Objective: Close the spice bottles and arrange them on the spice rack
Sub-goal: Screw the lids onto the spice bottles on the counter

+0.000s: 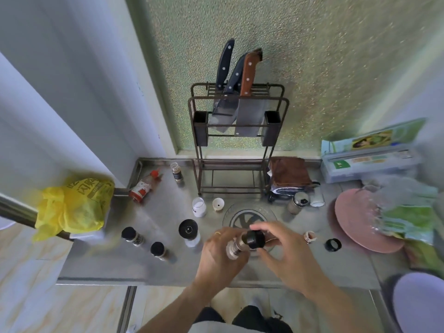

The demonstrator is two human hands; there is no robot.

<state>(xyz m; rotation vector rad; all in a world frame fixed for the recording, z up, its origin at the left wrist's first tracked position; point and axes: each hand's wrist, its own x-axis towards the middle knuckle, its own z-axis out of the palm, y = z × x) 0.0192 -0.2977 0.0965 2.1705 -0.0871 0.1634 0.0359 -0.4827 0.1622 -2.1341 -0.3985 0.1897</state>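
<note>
My left hand (219,257) grips a small glass spice bottle (234,247), tilted toward the right. My right hand (286,251) holds its black cap (255,239) at the bottle's mouth. The dark wire spice rack (236,150) stands against the wall, its lower shelves bare. Two black-capped bottles (132,236) (159,250) and a larger black-topped one (189,233) stand at the left. An uncapped white jar (199,206) and its white lid (218,204) sit before the rack. An open jar (177,171), a red bottle lying down (143,187), a shaker (297,203), a loose black ring cap (333,244).
Knives (240,92) hang in the rack's top. A brown cloth (289,174) lies right of the rack. A pink plate (360,219) and green packets (408,212) fill the right side. A yellow bag (74,207) sits at the left edge. A round drain (248,219) lies under my hands.
</note>
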